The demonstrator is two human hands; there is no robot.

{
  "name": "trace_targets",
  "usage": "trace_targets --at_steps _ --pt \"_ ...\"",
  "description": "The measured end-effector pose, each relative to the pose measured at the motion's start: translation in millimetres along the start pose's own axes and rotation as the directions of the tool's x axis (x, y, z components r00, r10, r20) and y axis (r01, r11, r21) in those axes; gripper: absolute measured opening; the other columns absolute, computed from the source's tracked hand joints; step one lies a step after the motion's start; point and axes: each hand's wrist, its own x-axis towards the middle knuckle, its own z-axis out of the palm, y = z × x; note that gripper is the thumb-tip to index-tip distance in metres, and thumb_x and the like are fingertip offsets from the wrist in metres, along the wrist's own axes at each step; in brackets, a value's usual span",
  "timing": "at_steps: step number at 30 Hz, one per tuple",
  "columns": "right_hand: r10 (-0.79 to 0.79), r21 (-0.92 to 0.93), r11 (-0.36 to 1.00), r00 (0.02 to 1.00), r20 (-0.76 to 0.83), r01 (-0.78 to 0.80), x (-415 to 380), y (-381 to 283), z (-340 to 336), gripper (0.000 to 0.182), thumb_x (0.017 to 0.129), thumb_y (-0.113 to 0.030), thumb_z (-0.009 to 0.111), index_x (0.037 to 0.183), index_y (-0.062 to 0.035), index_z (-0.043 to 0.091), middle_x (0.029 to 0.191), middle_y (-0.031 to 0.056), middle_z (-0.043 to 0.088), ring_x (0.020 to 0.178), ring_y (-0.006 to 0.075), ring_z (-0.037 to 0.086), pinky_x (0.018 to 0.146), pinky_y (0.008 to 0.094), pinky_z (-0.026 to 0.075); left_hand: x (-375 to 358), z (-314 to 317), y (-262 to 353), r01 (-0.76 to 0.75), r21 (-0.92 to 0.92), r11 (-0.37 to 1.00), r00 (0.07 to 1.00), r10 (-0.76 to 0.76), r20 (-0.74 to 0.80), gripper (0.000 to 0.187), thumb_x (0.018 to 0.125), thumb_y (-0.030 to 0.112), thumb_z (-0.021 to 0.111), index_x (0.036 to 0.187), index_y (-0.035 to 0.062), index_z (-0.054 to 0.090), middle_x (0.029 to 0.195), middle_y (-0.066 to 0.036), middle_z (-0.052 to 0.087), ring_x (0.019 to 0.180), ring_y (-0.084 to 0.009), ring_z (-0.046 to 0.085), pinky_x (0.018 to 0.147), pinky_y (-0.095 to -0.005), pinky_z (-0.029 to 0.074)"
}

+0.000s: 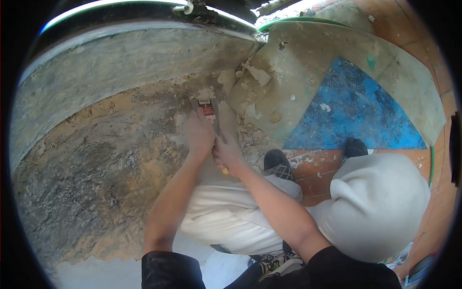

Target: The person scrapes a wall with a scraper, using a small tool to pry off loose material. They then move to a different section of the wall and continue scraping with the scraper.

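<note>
A wide-bladed scraper (215,124) with a red and white label rests its blade on the rough, crusted floor surface (159,159). My right hand (228,153) is wrapped round its handle, whose yellowish end shows below the fist. My left hand (198,135) grips the tool higher up, with fingers on the blade by the label. The blade's edge points away from me, among pale patches of peeling coating. Loose flakes (260,75) lie to the right of the blade. Part of the handle is hidden by my hands.
A low curved wall (130,53) borders the work surface at the back. To the right lie a stained beige sheet (409,91) and a blue piece (356,111) on terracotta tiles (315,178). A green hose (431,166) runs along the right. My knees are bent close by.
</note>
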Motion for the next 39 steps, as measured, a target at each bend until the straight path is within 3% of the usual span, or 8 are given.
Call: trace_targets --at_steps 9,15,18,20,24,30,33,39 --pt "0.133 -0.077 0.988 0.991 0.002 -0.132 -1 -17 2 0.058 0.097 -0.029 0.043 0.148 -0.021 0.016 0.058 0.0003 0.038 0.039 0.0098 0.032 0.034 0.0253 0.028 2 2 -6 -0.158 0.236 0.959 0.987 0.158 0.017 0.028 0.093 0.018 0.045 0.085 -0.0066 0.057 0.075 -0.027 0.06 0.075 -0.0433 0.059 0.068 -0.0497 0.043" --pt "0.063 0.06 0.996 0.998 -0.005 -0.063 8 -35 17 0.052 0.097 -0.028 0.042 0.145 -0.0192 0.024 0.062 0.0016 0.041 0.04 0.0102 0.033 0.034 0.0265 0.029 31 6 8 -0.086 0.075 0.993 0.993 0.092 -0.074 0.021 0.089 0.014 0.048 0.087 -0.0044 0.058 0.082 -0.027 0.06 0.076 -0.0444 0.059 0.069 -0.0495 0.045" --pt "0.034 0.127 0.991 0.999 -0.018 -0.031 8 -12 9 0.053 0.097 -0.026 0.04 0.147 -0.0203 0.023 0.062 0.002 0.041 0.04 0.0105 0.034 0.035 0.0271 0.03 29 17 -11 -0.329 0.29 0.899 0.939 0.343 0.002 0.021 0.088 0.013 0.048 0.087 -0.0043 0.058 0.082 -0.028 0.06 0.077 -0.0445 0.059 0.068 -0.0504 0.044" --pt "0.15 0.121 0.983 0.985 -0.084 -0.14 2 0 5 0.056 0.097 -0.026 0.041 0.148 -0.0214 0.019 0.062 0.0023 0.042 0.041 0.0108 0.034 0.035 0.0272 0.03 14 15 -10 -0.192 0.278 0.941 0.981 0.179 0.071 0.02 0.088 0.012 0.048 0.085 -0.0041 0.058 0.08 -0.027 0.06 0.076 -0.0441 0.059 0.066 -0.0497 0.044" --pt "0.169 0.072 0.984 0.983 -0.068 -0.164 1 -10 -5 0.058 0.097 -0.027 0.042 0.149 -0.0218 0.016 0.061 0.0023 0.041 0.041 0.0108 0.034 0.035 0.0271 0.03 9 16 -9 -0.268 0.311 0.912 0.963 0.242 0.12 0.019 0.087 0.011 0.048 0.085 -0.0047 0.059 0.077 -0.025 0.06 0.074 -0.043 0.059 0.063 -0.0487 0.044" --pt "0.136 -0.112 0.982 0.983 -0.124 -0.15 3 -33 -11 0.058 0.097 -0.029 0.044 0.148 -0.0207 0.019 0.06 0.0019 0.041 0.041 0.0109 0.034 0.034 0.0263 0.031 13 28 -11 -0.249 0.224 0.942 0.964 0.263 -0.037 0.02 0.088 0.012 0.049 0.087 -0.0056 0.059 0.074 -0.024 0.059 0.073 -0.0411 0.06 0.062 -0.048 0.044" --pt "0.163 -0.059 0.985 0.986 -0.025 -0.164 6 -19 -10 0.058 0.097 -0.029 0.044 0.148 -0.0208 0.019 0.061 0.0017 0.041 0.04 0.0112 0.034 0.034 0.0264 0.031 7 19 -3 -0.035 0.0 0.999 0.999 0.035 -0.016 0.024 0.089 0.015 0.049 0.084 -0.0056 0.06 0.072 -0.025 0.06 0.072 -0.0417 0.06 0.063 -0.048 0.043" --pt "0.112 0.036 0.993 0.992 -0.06 -0.11 -1 3 1 0.058 0.098 -0.029 0.042 0.149 -0.0219 0.016 0.06 0.0013 0.041 0.04 0.011 0.034 0.034 0.027 0.03 -2 13 -13 -0.155 0.116 0.981 0.984 0.164 -0.074 0.032 0.092 0.019 0.047 0.076 -0.0071 0.058 0.067 -0.026 0.059 0.07 -0.0444 0.058 0.063 -0.049 0.042"
